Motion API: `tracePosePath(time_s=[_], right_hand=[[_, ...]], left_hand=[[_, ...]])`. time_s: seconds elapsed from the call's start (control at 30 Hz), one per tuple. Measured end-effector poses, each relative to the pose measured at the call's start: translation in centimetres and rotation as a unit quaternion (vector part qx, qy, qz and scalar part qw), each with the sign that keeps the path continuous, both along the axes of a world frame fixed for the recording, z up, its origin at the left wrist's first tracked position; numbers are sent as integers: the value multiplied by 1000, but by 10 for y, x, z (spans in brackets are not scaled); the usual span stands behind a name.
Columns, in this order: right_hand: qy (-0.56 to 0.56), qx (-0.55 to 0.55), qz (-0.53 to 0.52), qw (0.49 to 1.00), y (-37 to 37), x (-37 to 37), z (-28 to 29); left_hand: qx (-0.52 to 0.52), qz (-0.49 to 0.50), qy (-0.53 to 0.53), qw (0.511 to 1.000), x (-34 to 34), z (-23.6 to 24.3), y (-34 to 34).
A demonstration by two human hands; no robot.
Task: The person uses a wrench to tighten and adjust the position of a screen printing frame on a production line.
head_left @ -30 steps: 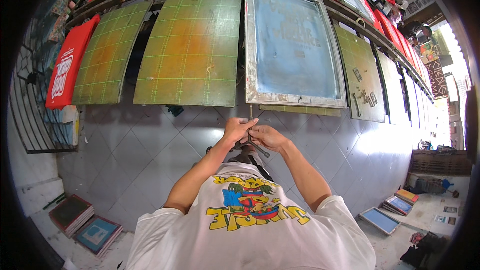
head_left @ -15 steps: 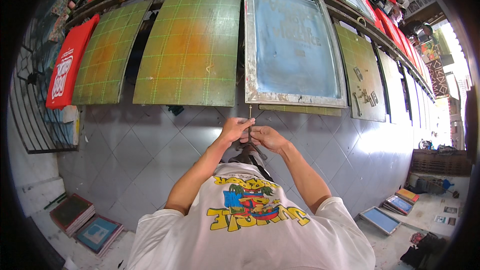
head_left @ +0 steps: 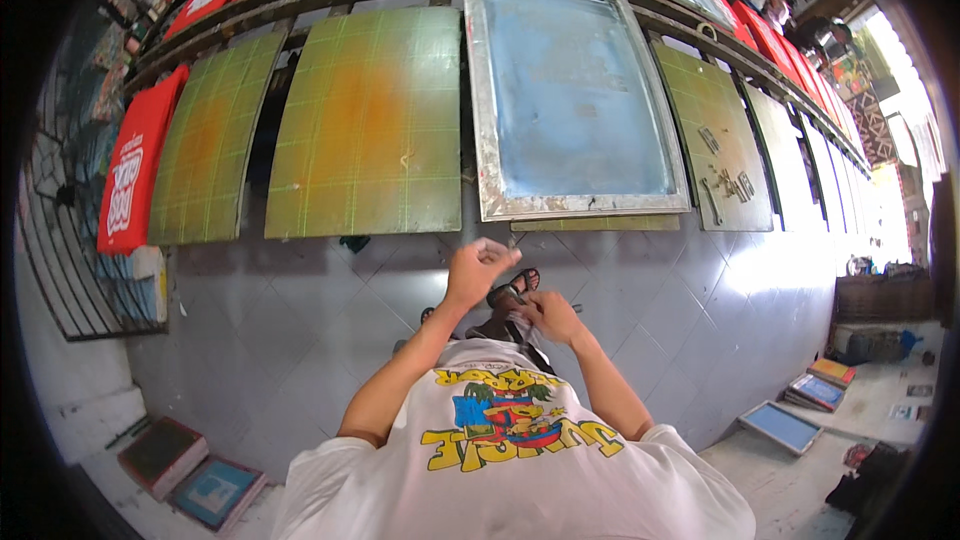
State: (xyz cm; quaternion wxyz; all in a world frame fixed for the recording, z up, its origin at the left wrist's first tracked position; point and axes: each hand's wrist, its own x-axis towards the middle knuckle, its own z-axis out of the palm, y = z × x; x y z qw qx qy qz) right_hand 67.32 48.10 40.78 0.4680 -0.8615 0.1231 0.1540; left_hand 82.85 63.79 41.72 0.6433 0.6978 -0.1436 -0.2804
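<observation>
My left hand (head_left: 480, 273) is raised just below the near edge of a screen-printing frame (head_left: 582, 205), its fingertips pinched together. Whatever is between those fingers is too small to make out. Lower and to the right, in front of my body, my right hand (head_left: 552, 317) is closed on a thin metal tool, mostly hidden by the fingers; a short grey end (head_left: 578, 308) pokes out past them. The screen has blue mesh in a worn metal frame and lies over a printing board (head_left: 595, 224), whose near edge shows beneath it.
Yellow-green gridded boards (head_left: 365, 130) stand left of the screen, beside a board with a red shirt (head_left: 143, 165). Several loose metal parts (head_left: 738, 185) lie on the board to the right. Below is a grey tiled floor (head_left: 300, 340); smaller screens (head_left: 780, 427) rest at the lower right.
My hands have come apart. The right hand has dropped toward my body with the tool, and the thin rod upright under the screen's edge no longer shows there. The view has shifted slightly.
</observation>
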Motion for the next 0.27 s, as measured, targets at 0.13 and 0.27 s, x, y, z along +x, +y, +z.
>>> tracePosePath(time_s=[0.13, 0.27], right_hand=[[80, 58, -233, 968, -30, -55, -23], [106, 272, -433, 853, -71, -105, -5]], left_hand=[[42, -111, -123, 985, -28, 50, -28], [71, -253, -39, 964, -45, 62, -89]])
